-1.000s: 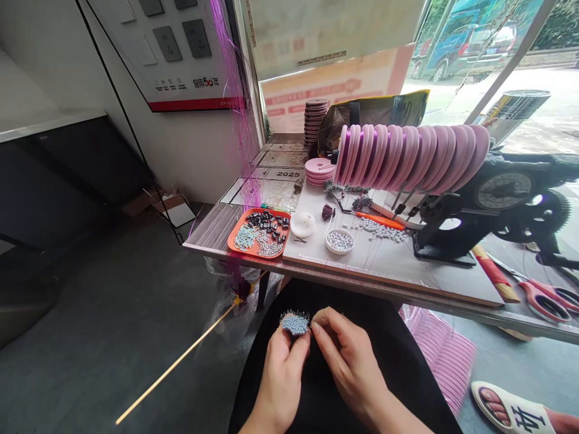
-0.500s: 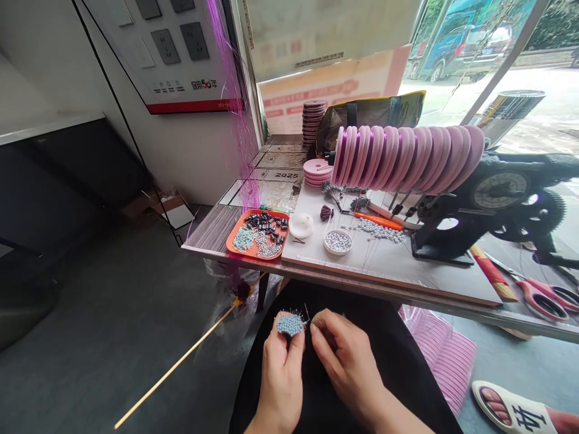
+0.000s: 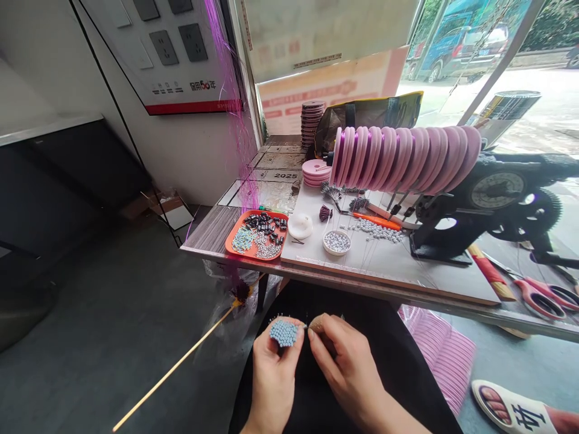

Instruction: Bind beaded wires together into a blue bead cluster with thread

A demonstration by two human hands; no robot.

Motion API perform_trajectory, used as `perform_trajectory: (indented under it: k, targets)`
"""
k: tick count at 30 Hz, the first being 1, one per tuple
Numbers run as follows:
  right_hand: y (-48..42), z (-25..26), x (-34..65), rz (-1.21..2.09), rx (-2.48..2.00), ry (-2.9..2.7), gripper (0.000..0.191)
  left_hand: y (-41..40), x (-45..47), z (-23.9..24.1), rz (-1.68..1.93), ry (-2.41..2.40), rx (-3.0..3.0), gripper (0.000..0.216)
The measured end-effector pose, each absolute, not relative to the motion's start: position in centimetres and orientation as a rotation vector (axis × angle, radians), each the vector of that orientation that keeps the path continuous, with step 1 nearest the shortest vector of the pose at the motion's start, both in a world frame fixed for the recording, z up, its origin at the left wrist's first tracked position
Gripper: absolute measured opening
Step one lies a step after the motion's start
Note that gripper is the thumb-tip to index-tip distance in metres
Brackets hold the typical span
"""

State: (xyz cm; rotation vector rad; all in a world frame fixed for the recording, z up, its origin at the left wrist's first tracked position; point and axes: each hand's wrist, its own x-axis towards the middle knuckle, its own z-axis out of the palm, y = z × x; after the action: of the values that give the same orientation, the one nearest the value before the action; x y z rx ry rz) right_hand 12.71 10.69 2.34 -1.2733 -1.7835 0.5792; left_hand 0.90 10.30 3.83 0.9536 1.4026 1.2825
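Observation:
My left hand (image 3: 277, 367) is closed round a bundle of pale blue bead-headed pins (image 3: 284, 333), heads facing up towards me. Fine points stick out along the bundle's far side. Just to its right, my right hand (image 3: 341, 349) has thumb and forefinger pinched together; whatever lies between them is too small to make out. The two hands are close together, with a small gap between the fingertips. Both are held above the dark cloth (image 3: 316, 398) over my lap, in front of the table edge.
On the table stand an orange tray (image 3: 230, 246) of small beads, a white dish (image 3: 337, 252) of pale beads, and a black machine (image 3: 488, 181) with pink spools (image 3: 407, 157). Scissors (image 3: 543, 298) lie at right. A yellow stick (image 3: 176, 367) slants across the floor side. Someone's slippered foot (image 3: 520, 410) is lower right.
My left hand has shifted slightly left and down and turned the bundle, so more of the blue heads face me. My right hand stays nearly in place.

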Motion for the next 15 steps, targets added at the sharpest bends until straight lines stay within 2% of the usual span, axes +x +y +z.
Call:
perform_trajectory:
  k: [3, 6, 7, 9, 12, 15]
  targets:
    - [10.6, 2.5, 12.9, 0.565, -1.269, -1.769, 0.008, 10.4, 0.7, 3.8, 1.260, 1.389, 0.920, 0.010]
    - [10.5, 2.4, 13.2, 0.503, -1.248, -1.819, 0.027, 10.3, 0.7, 3.7, 1.236, 1.373, 0.743, 0.017]
    - [10.5, 2.4, 13.2, 0.480, -1.226, -1.876, 0.026, 10.2, 0.8, 3.7, 1.234, 1.342, 0.657, 0.020]
    - [10.5, 2.5, 13.1, 0.427, -1.183, -2.016, 0.012, 10.0, 0.9, 4.0, 1.248, 1.236, 0.505, 0.023]
    - [10.5, 3.2, 13.0, 0.339, -1.136, -2.139, 0.024, 10.3, 0.7, 5.2, 1.266, 1.059, 0.387, 0.019]
    - [10.2, 4.0, 13.2, 0.340, -1.078, -2.147, 0.024, 11.5, -0.4, 6.4, 1.379, 0.973, 0.331, 0.018]
